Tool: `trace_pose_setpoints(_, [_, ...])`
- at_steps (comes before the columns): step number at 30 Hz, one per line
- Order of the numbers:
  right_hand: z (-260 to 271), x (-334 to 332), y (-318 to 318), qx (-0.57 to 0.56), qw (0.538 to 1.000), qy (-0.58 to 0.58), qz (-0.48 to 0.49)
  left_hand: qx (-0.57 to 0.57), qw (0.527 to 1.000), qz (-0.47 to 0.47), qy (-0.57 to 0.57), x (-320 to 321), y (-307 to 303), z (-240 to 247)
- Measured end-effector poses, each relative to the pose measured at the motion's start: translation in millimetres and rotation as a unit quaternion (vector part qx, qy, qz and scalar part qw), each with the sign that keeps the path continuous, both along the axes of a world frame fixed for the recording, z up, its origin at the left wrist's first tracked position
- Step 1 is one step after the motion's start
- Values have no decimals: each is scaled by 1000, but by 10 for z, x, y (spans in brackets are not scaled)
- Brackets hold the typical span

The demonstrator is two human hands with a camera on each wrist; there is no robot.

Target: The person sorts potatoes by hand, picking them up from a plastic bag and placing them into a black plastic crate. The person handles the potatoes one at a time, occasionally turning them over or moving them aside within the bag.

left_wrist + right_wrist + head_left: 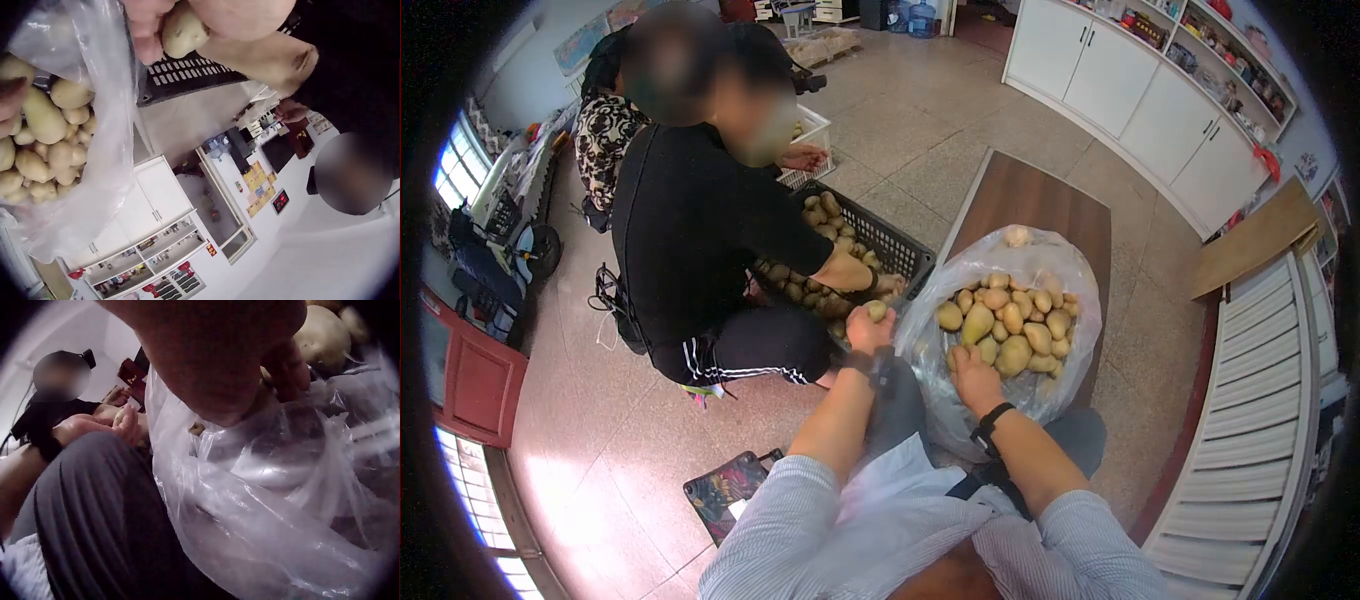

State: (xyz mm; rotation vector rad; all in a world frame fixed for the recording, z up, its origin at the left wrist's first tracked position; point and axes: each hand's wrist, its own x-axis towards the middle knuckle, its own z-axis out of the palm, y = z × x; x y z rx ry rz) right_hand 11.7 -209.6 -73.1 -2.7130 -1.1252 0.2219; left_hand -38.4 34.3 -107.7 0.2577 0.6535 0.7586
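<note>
My left hand (pixel 868 330) pinches a small pale potato (pixel 877 311) beside the crate's near corner; the left wrist view shows this potato (pixel 185 31) close up between fingers and thumb. My right hand (pixel 975 382) reaches into a clear plastic bag (pixel 1068 262), its fingers pointing down among the potatoes (pixel 1014 355) at the near side. Whether it grips one I cannot tell, since the back of the hand covers the fingertips. Just beyond it lies a long greenish potato (pixel 977 325). The right wrist view has the right hand (pixel 231 369) over the crumpled bag edge.
A black slatted crate (pixel 900 243) of potatoes stands left of the bag, where a person in black (pixel 710 220) reaches in. Behind are a white crate (pixel 818 135) and another person. The bag overlaps a brown wooden board (pixel 1040 195). A patterned flat case (pixel 725 490) lies on the floor.
</note>
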Motion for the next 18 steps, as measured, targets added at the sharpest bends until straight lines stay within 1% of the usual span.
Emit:
trace_pose_setpoints(3, [-35, 6, -28, -13, 1000, -1, 7, 24, 999, 17, 36, 20, 119, -164])
trace_pose_setpoints(4, [-9, -10, -45, 1, 1000, -14, 13, 25, 999, 18, 36, 42, 202, -420])
trace_pose_setpoints(5, [16, -22, -53, 16, 999, -27, 18, 279, 942, 0, 189, 64, 304, -782])
trace_pose_setpoints(6, [29, -25, -53, 16, 999, -27, 19, 507, 798, -18, 324, 59, 376, -976])
trace_pose_setpoints(7, [33, -27, -59, 0, 1000, -21, 16, 507, 798, -18, 324, -9, 384, -878])
trace_pose_setpoints(8, [31, -26, -66, -16, 1000, -15, 13, 545, 734, -65, 401, -105, 362, -681])
trace_pose_setpoints(9, [-3, -24, -76, -16, 1000, -15, 13, 574, 659, -112, 473, -147, 369, -629])
trace_pose_setpoints(10, [-40, -30, -84, -16, 999, -28, 7, 575, 658, -114, 473, -131, 380, -568])
trace_pose_setpoints(11, [-64, -39, -101, -16, 999, -42, 2, 318, 898, -60, 297, -79, 423, -592])
trace_pose_setpoints(12, [-71, -42, -128, -16, 999, -42, 2, 10, 997, 3, 76, -30, 484, -728])
trace_pose_setpoints(13, [-76, -41, -148, -11, 999, -41, 7, 11, 997, 5, 76, -27, 528, -875])
trace_pose_setpoints(14, [-77, -43, -148, -4, 999, -40, 14, 179, 969, -36, 166, -29, 618, -1195])
trace_pose_setpoints(15, [-56, -49, -144, -3, 999, -39, 16, 337, 903, -77, 253, -51, 677, -1363])
trace_pose_setpoints(16, [-21, -65, -155, -15, 999, -38, 15, 337, 903, -76, 255, -71, 669, -1318])
trace_pose_setpoints(18, [-13, -78, -170, -28, 999, -36, 12, 320, 922, -99, 195, -55, 536, -1041])
